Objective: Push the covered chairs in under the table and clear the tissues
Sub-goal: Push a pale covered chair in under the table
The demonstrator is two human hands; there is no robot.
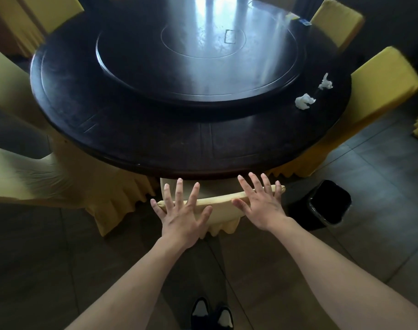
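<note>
Shoes (211, 315) at bottom centre. Both hands, left (180, 216) and right (260, 207), lie flat with fingers splayed on the chair (221, 206) top, gripping nothing. Risk: cover slips, chair skews into bin (327, 202). Tissues (304, 101) sit on counter (155, 144), right.

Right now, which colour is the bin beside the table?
Black; the bin stands on the floor right of the chair, seen in the head view.

both hands (183, 216) (262, 206) flat on covered chair (223, 207) at table (155, 148)
</note>
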